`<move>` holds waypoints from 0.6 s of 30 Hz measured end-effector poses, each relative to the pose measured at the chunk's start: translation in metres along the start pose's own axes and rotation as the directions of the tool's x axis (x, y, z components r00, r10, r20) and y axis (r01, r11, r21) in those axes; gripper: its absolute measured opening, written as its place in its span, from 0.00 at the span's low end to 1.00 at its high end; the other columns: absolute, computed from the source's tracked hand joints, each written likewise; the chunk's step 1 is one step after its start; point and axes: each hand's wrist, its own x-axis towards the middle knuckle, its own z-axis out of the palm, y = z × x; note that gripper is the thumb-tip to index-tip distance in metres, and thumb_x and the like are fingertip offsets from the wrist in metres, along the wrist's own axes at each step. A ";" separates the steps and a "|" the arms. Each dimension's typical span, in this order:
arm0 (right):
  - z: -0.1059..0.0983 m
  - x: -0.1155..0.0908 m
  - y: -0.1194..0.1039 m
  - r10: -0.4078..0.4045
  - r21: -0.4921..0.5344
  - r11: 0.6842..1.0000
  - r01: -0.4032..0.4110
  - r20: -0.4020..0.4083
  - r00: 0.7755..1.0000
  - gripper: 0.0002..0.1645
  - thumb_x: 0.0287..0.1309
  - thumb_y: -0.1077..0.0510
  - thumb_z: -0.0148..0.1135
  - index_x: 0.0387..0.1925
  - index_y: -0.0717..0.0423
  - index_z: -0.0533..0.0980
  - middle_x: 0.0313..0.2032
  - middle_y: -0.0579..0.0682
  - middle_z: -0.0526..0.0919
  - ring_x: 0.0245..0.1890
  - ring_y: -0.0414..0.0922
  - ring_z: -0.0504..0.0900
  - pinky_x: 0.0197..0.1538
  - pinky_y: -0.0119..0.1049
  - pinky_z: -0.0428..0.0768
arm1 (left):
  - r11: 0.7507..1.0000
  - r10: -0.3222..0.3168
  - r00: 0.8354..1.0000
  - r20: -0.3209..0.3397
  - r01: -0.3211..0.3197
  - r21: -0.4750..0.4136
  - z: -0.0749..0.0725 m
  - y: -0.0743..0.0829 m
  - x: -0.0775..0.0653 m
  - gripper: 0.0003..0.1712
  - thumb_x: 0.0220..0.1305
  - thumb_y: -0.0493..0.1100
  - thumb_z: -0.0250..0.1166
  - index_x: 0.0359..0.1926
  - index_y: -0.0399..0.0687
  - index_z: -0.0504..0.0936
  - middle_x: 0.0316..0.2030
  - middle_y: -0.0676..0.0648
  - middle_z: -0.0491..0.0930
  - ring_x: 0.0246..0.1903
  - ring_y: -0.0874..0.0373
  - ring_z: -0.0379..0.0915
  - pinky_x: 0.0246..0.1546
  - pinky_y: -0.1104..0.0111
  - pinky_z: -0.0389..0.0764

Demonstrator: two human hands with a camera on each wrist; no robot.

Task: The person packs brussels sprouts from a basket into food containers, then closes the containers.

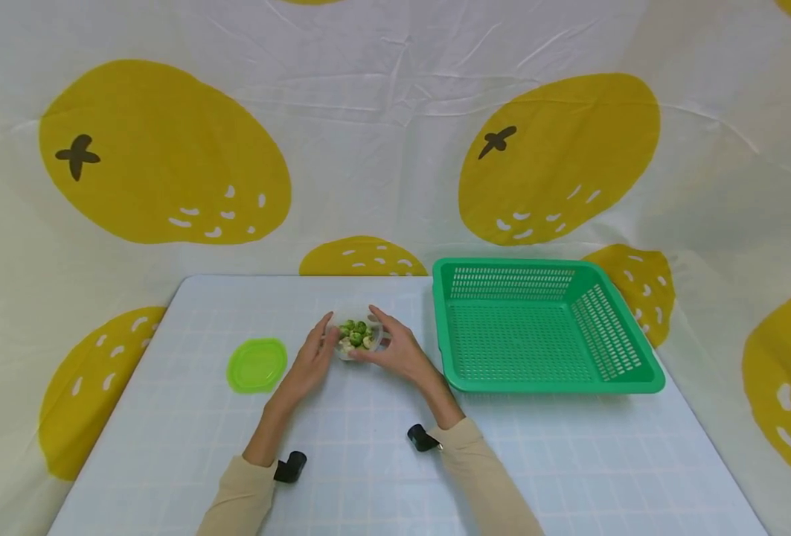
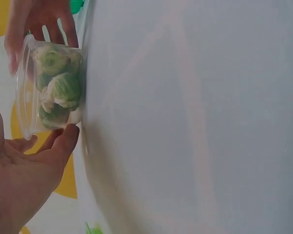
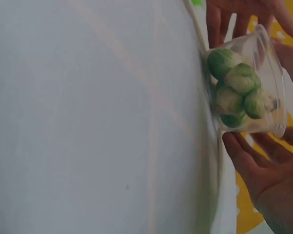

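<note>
A clear plastic tub (image 1: 355,350) stands on the table with several Brussels sprouts (image 1: 357,333) inside; its open rim faces up. My left hand (image 1: 315,361) holds it from the left, thumb on the near side and fingers along the wall. From the right, my right hand (image 1: 402,353) grips the same tub, thumb near me and fingers round the far side. The left wrist view shows sprouts (image 2: 64,90) through the clear wall, with left fingertips at the tub's lower side. In the right wrist view, the right thumb and fingers (image 3: 244,156) meet the wall below the rim.
A small lime-green dish (image 1: 257,365) lies left of my left hand. To the right stands a large green plastic basket (image 1: 549,387) with slotted walls, close to my right forearm. The pale checked table (image 1: 368,476) ends at a curtain (image 1: 375,171) with yellow fruit shapes.
</note>
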 end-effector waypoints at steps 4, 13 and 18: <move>0.000 0.000 -0.001 -0.001 -0.009 1.000 0.001 0.004 1.000 0.58 0.56 0.46 0.78 0.80 0.55 0.57 0.73 0.57 0.68 0.70 0.53 0.71 0.66 0.46 0.77 | 1.000 -0.026 1.000 -0.004 0.026 -0.005 -0.004 0.001 -0.001 0.43 0.82 0.64 0.40 0.83 0.45 0.41 0.73 0.31 0.59 0.70 0.33 0.62 0.68 0.39 0.66; -0.001 0.000 -0.003 0.025 -0.012 1.000 -0.025 0.017 1.000 0.58 0.56 0.47 0.79 0.80 0.55 0.57 0.73 0.55 0.69 0.69 0.54 0.71 0.65 0.44 0.78 | 1.000 -0.007 0.992 -0.122 0.009 0.015 -0.020 -0.004 -0.011 0.42 0.81 0.62 0.45 0.80 0.38 0.53 0.67 0.33 0.68 0.65 0.38 0.70 0.67 0.45 0.71; -0.002 0.000 -0.003 0.023 -0.002 1.000 -0.023 0.020 1.000 0.58 0.57 0.46 0.78 0.80 0.54 0.56 0.73 0.55 0.69 0.69 0.54 0.72 0.65 0.45 0.77 | 0.999 -0.021 0.975 -0.223 0.027 0.022 -0.035 -0.006 -0.019 0.36 0.81 0.57 0.51 0.76 0.36 0.62 0.62 0.34 0.74 0.61 0.41 0.75 0.64 0.51 0.75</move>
